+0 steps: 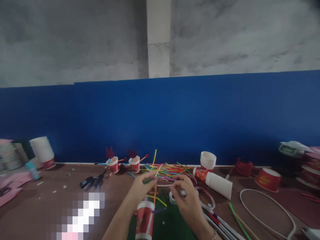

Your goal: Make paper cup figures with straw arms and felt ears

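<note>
My left hand point(143, 186) is closed in a pinch at one end of a thin purple straw point(168, 179). A short white strip point(159, 169) sticks up at its fingertips. My right hand point(185, 193) has its fingers curled at the straw's other end. Below my left hand stands a red and white paper cup point(145, 218) with orange and yellow straws at its top. A dark green mat point(166, 225) lies beneath the hands. Next to my right hand is a roll of clear tape point(172, 197), partly hidden by the fingers.
Many coloured straws point(170, 170) lie heaped behind my hands. Two decorated cups point(113, 165) stand left of them. A stack of paper cups point(215, 181) lies on the right, near a white hoop point(268, 213). Dark-handled tools point(93, 181) rest on the left. A blue panel point(160, 120) backs the table.
</note>
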{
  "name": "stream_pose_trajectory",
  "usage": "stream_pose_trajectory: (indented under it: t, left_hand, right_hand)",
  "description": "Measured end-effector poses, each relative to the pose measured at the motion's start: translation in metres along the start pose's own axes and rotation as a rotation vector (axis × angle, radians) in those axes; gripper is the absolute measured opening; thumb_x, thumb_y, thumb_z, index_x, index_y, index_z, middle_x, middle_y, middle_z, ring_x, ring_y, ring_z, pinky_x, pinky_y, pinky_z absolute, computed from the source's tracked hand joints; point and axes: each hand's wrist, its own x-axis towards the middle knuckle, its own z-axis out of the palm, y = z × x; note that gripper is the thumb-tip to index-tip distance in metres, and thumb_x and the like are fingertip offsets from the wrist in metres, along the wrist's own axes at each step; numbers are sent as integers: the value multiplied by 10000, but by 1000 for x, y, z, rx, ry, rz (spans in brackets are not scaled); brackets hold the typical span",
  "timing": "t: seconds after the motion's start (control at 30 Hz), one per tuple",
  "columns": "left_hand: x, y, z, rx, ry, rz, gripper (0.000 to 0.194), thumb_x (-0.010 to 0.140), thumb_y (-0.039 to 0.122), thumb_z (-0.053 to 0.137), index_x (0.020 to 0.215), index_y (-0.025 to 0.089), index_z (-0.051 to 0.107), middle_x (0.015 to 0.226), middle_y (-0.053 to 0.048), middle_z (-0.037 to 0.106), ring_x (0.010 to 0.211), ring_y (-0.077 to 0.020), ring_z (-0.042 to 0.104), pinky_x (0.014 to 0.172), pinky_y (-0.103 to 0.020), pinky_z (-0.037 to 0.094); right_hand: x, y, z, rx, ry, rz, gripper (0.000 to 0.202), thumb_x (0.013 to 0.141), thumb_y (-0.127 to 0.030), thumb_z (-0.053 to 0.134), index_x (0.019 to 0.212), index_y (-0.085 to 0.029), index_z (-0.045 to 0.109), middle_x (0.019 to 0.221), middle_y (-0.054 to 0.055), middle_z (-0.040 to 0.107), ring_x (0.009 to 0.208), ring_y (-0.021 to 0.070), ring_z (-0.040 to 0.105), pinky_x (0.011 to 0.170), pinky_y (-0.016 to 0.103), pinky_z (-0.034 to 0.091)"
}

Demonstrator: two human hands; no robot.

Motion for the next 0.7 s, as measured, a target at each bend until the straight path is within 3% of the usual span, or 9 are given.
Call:
stream_pose_trajectory:
  t: [0.07, 0.13, 0.2, 0.3, 0.37, 0.53, 0.7]
  left_hand:
    - [9, -16, -17, 255, 146, -34, 202, 762, 267, 504, 790, 188, 688, 905, -68, 697, 835, -196, 615, 667, -261, 439]
    - [17, -35, -28, 333, 118, -102, 107, 657, 173, 577, 575, 169, 645, 694, -65, 680, 785, -226, 613, 676, -282, 421]
    - [23, -53, -30, 377, 39, -163, 164, 604, 153, 608, 445, 159, 567, 511, -35, 600, 674, -221, 599, 644, -291, 408]
    - [26, -70, -20, 367, -86, -209, 33, 579, 153, 627, 561, 152, 600, 528, 9, 588, 629, -178, 571, 597, -257, 400]
    - [27, -75, -12, 349, -135, -221, 125, 562, 136, 636, 683, 155, 608, 616, 21, 604, 648, -158, 559, 583, -234, 398]
    - [27, -76, -4, 327, -196, -250, 270, 578, 156, 635, 831, 181, 545, 737, 30, 561, 634, -134, 525, 544, -217, 390]
    - [22, -72, 2, 332, -280, -264, 262, 580, 148, 627, 808, 202, 511, 627, 75, 475, 581, -121, 471, 531, -215, 353]
  right_hand:
    - [2, 1, -3, -14, 23, -14, 174, 822, -305, 516, 696, -194, 566, 991, 96, 584, 930, 234, 560, 805, 333, 440]
    - [5, 4, -4, 9, -3, 32, 183, 821, -333, 515, 709, -196, 562, 898, 75, 612, 872, 223, 574, 770, 313, 445]
    - [7, 8, -2, 54, -54, 115, 185, 822, -356, 508, 753, -196, 568, 793, 46, 624, 773, 203, 584, 712, 293, 453]
    - [8, 16, 4, 113, -112, 210, 179, 803, -361, 519, 793, -191, 576, 712, 20, 617, 667, 179, 570, 622, 268, 448]
    - [7, 23, 8, 141, -131, 245, 152, 780, -341, 540, 776, -192, 571, 675, 7, 606, 638, 167, 561, 586, 253, 433]
    - [5, 38, 18, 181, -188, 310, 86, 712, -264, 586, 748, -191, 560, 655, -15, 599, 626, 145, 557, 563, 227, 402]
    - [-4, 51, 34, 232, -281, 380, 124, 665, -190, 569, 772, -190, 508, 564, -49, 574, 522, 109, 503, 514, 209, 347]
